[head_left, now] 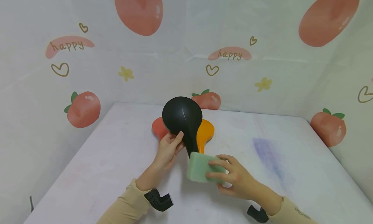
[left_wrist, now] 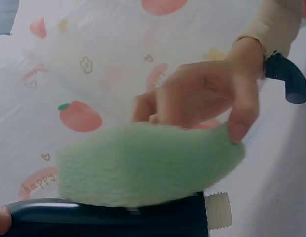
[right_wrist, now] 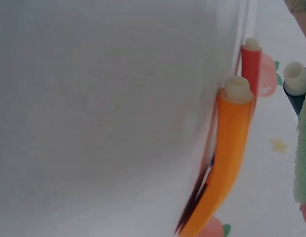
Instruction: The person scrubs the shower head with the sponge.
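My left hand [head_left: 169, 149] holds a black shower head [head_left: 182, 113] by its neck, the round back turned toward me and the handle slanting down to the right. In my right hand [head_left: 237, 178] is a pale green sponge [head_left: 201, 167], gripped with spread fingers and laid against the lower handle. The left wrist view shows the sponge [left_wrist: 148, 165] lying along the dark handle [left_wrist: 108, 217], just short of the pale threaded end [left_wrist: 219, 211]. The spray face of the black shower head is turned away from the head view.
Behind the black shower head lie a red shower head [head_left: 158, 128] and an orange shower head [head_left: 206, 130] on the white table [head_left: 122, 146]. A purple stain [head_left: 268, 156] marks the right side. A printed cloth [head_left: 175, 62] hangs behind.
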{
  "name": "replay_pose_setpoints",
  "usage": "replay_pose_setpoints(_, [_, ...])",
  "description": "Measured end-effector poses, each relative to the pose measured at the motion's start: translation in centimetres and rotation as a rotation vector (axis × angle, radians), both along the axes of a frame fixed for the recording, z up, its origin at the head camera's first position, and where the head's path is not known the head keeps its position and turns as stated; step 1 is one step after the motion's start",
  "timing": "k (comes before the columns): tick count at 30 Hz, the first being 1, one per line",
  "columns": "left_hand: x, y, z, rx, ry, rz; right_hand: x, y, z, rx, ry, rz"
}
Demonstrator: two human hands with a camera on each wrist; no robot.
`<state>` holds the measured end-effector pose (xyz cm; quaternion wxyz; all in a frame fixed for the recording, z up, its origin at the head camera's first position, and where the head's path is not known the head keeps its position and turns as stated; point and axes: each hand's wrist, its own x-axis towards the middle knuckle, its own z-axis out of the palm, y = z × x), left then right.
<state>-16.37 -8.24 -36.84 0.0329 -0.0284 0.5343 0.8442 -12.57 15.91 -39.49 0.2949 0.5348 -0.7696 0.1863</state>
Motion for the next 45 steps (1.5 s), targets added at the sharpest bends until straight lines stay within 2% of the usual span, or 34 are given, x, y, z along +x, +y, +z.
replay_pose_setpoints(3, [0.1,0.0,0.2,0.013,0.008,0.001,0.2,0.2,-0.1,0.011,0.008,0.024])
replay_pose_setpoints(6, [0.1,0.0,0.3,0.016,0.004,-0.002,-0.1,0.0,0.1,-0.029,0.01,0.037])
replay_pose_setpoints(13, [0.4,0.3,0.4,0.0,-0.005,-0.046,-1.4,-1.2,0.8,-0.216,-0.03,-0.012])
replay_pose_setpoints(18, [0.6,0.3,0.3,0.004,0.028,-0.073,-1.7,-2.2,0.6,-0.348,-0.087,-0.038])
replay_pose_setpoints(21, [0.4,0.1,0.1,0.036,0.046,-0.063,-1.1,-2.2,0.2,-0.351,-0.149,-0.048])
replay_pose_setpoints(26, [0.1,-0.2,0.1,0.068,0.046,-0.031,0.1,-1.7,-0.5,-0.282,-0.241,-0.04])
replay_pose_setpoints(32, [0.2,-0.4,0.9,0.074,0.032,-0.007,0.6,-1.2,-0.9,-0.237,-0.232,-0.005])
replay_pose_setpoints(37, [0.5,-0.3,1.0,0.08,0.038,-0.02,0.2,-1.5,-0.5,-0.295,-0.254,-0.027])
replay_pose_setpoints(45, [0.7,0.2,0.6,0.098,0.065,-0.11,0.0,-2.6,-0.3,-0.438,-0.471,-0.125])
